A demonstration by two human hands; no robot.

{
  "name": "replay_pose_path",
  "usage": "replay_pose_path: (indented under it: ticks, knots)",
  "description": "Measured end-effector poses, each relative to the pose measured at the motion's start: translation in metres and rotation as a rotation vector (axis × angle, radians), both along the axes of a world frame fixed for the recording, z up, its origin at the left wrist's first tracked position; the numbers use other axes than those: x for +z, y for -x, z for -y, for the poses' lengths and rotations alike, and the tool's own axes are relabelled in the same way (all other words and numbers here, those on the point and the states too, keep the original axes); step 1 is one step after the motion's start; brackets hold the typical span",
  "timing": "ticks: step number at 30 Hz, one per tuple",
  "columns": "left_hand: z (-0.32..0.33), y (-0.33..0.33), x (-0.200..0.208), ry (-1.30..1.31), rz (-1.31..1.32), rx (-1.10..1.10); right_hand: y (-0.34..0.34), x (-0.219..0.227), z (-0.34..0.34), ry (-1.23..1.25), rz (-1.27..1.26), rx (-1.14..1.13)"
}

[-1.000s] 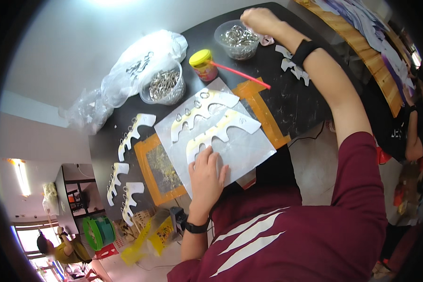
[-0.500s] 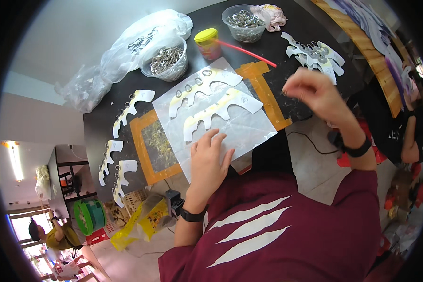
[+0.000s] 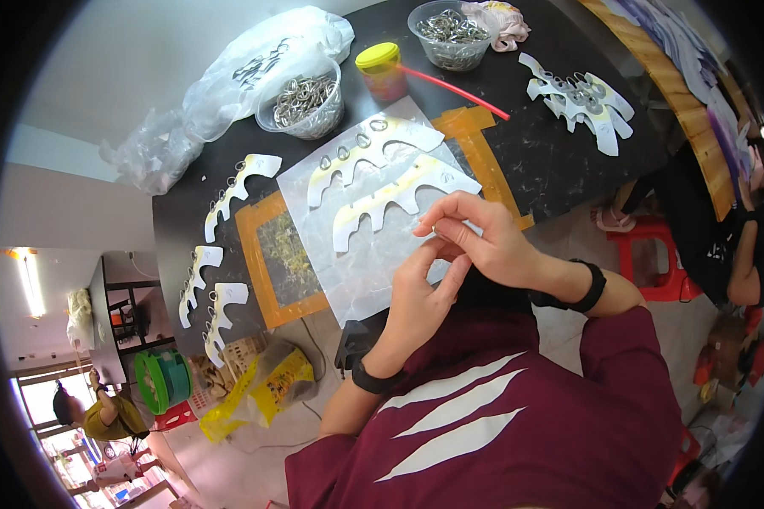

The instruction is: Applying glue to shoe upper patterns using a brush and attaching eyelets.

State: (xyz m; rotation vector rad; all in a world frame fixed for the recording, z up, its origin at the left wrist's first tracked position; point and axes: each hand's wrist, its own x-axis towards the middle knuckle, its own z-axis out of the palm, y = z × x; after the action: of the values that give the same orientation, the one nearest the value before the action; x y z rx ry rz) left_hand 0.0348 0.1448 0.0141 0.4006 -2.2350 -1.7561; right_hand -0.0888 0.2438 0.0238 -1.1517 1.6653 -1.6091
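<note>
My right hand (image 3: 490,243) and my left hand (image 3: 424,297) meet over the near right edge of a translucent sheet (image 3: 314,267). Thumb and fingertips are pinched together on both; whatever sits between them is too small to make out. Just beyond them lies a white scalloped paper strip (image 3: 373,208) with a yellowish band and no rings along its edge. Farther up the sheet, a second scalloped strip (image 3: 412,136) carries several metal rings (image 3: 343,153) on its band.
Ringed strips (image 3: 244,176) lie at the table's left, and a pile of strips (image 3: 587,106) at the far right. Two clear tubs of metal rings (image 3: 301,106) (image 3: 452,38) flank a yellow-lidded pot (image 3: 380,72) with a red stick (image 3: 454,92). Orange tape (image 3: 259,280) borders the sheet.
My right hand has come from the right side of the table to my left hand. The left hand has lifted off the sheet, moved right, and its fingers have closed.
</note>
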Motion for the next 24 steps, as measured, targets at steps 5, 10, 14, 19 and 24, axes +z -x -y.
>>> replay_pose_path:
  ticks: [5, 10, 14, 19, 24]
  knots:
    - [0.002, 0.002, -0.017, 0.036, -0.073, 0.039, -0.014, -0.011, 0.001, 0.039, 0.200, -0.019]
    - [0.001, 0.007, -0.020, 0.083, -0.146, 0.050, -0.006, -0.016, -0.001, 0.059, 0.129, 0.021]
    - [0.000, 0.007, -0.021, 0.016, -0.127, 0.089, 0.003, -0.011, 0.001, 0.007, 0.059, 0.036]
    - [0.005, 0.005, -0.009, -0.052, -0.007, 0.077, 0.022, -0.001, -0.001, 0.047, -0.306, -0.033]
    - [0.010, 0.001, -0.022, 0.122, -0.031, 0.063, 0.033, 0.001, 0.005, -0.060, -0.003, 0.090]
